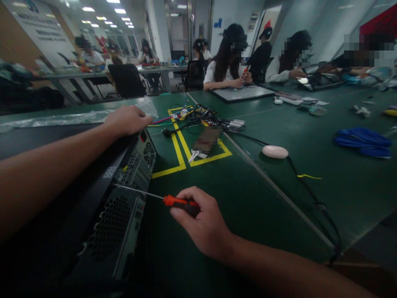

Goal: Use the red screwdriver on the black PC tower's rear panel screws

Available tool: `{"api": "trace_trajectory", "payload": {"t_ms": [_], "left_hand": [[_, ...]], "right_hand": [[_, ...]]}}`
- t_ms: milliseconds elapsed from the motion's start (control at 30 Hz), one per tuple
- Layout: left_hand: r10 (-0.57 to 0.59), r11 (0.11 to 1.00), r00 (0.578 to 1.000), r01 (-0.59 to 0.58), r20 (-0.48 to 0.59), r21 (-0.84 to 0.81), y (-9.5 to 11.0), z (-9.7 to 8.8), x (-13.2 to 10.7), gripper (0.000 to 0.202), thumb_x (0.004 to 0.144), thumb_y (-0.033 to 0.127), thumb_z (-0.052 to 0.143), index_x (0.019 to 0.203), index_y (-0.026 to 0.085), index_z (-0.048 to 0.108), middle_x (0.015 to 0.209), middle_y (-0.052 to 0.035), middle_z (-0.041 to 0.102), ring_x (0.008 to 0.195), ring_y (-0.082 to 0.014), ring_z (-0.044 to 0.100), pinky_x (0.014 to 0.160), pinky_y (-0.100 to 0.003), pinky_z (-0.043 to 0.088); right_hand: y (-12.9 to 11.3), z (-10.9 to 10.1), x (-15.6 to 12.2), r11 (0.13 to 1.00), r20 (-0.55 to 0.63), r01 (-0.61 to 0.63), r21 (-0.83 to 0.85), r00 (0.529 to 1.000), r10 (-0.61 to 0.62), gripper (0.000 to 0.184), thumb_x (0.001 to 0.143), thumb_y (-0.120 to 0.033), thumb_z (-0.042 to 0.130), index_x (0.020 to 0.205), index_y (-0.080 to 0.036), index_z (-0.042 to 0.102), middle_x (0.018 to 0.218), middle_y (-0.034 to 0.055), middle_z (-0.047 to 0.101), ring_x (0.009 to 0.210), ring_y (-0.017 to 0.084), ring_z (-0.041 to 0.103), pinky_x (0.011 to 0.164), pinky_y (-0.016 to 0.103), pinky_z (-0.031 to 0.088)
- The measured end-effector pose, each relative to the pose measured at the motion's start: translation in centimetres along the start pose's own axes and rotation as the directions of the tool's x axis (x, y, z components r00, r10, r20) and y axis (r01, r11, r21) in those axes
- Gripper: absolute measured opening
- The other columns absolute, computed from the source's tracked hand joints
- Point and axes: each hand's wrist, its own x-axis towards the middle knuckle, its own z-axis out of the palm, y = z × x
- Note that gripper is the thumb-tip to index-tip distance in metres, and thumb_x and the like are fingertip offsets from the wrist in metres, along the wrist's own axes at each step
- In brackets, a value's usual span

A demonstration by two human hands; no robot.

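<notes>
A black computer case (62, 142) lies on the left of the table, its metal back panel with fan grilles and ports facing right. My left hand (128, 119) grips its far top corner, fingers bent over the edge and partly hidden. In my right hand (204, 221) is a screwdriver (181, 203) with an orange and black handle, the fingers closed around it. Its long shaft points left, and the tip meets the back panel near the top edge, above the large honeycomb grille. Whether the tip sits in a screw is too small to tell.
Beyond the case lies a tangle of cables (201, 116) with a plug, and a blurred-out phone-like object (206, 140) inside yellow tape lines. A pink oval object (275, 152), a black cord (305, 184) and blue cloth (362, 142) are to the right. Several people work across the table.
</notes>
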Motion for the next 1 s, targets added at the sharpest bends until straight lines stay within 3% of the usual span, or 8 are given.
{"api": "trace_trajectory", "payload": {"t_ms": [200,433,533,667,1000], "left_hand": [[0.002,1.0,1.0,-0.002,-0.004,0.028,0.02,-0.01,-0.1,0.061,0.092,0.055,0.039,0.119,0.016,0.077,0.121,-0.0186,0.071,0.111,-0.0387,0.063,0.088,-0.047,0.05],[0.016,1.0,1.0,-0.016,-0.027,0.001,-0.08,0.11,-0.02,0.064,0.09,0.058,0.041,0.12,0.017,0.079,0.125,-0.0181,0.071,0.113,-0.0398,0.064,0.091,-0.049,0.05],[0.001,1.0,0.999,-0.002,-0.046,-0.014,-0.29,0.34,0.24,0.064,0.085,0.062,0.046,0.118,0.019,0.081,0.122,-0.0164,0.073,0.113,-0.0409,0.064,0.092,-0.048,0.051],[-0.006,0.999,0.998,0.004,-0.067,-0.032,-0.42,0.57,0.43,0.062,0.081,0.064,0.05,0.114,0.023,0.082,0.118,-0.0154,0.075,0.114,-0.0408,0.064,0.093,-0.047,0.051],[0.009,1.0,0.998,-0.01,-0.062,-0.009,-0.45,0.51,0.42,0.064,0.083,0.063,0.046,0.115,0.021,0.082,0.117,-0.0171,0.075,0.114,-0.0411,0.064,0.092,-0.047,0.052]], "right_hand": [[0.11,-0.06,0.27,1.0,-0.002,0.014,-0.009,1.0,-0.014,0.008,0.093,-0.02,0.069,0.101,-0.02,0.071,0.09,0.0,0.067,0.082,0.016,0.062,0.076,0.029,0.045],[-0.15,0.21,0.16,1.0,0.063,0.008,-0.007,0.998,-0.007,0.016,0.1,-0.025,0.056,0.093,-0.018,0.069,0.083,0.0007,0.061,0.076,0.016,0.057,0.07,0.029,0.042],[-0.18,0.39,0.01,1.0,0.067,0.0,0.032,0.998,-0.002,0.006,0.094,-0.025,0.064,0.098,-0.02,0.063,0.084,-0.0015,0.06,0.074,0.014,0.056,0.068,0.028,0.043],[-0.23,0.53,-0.19,0.999,0.049,-0.029,0.039,0.998,0.027,0.021,0.083,-0.016,0.07,0.096,-0.023,0.054,0.08,-0.0049,0.055,0.068,0.013,0.054,0.064,0.025,0.041],[-0.09,0.31,-0.05,1.0,0.056,-0.031,-0.004,0.998,0.031,0.012,0.088,-0.019,0.068,0.092,-0.022,0.058,0.081,-0.0033,0.057,0.068,0.013,0.053,0.064,0.027,0.041]]}}
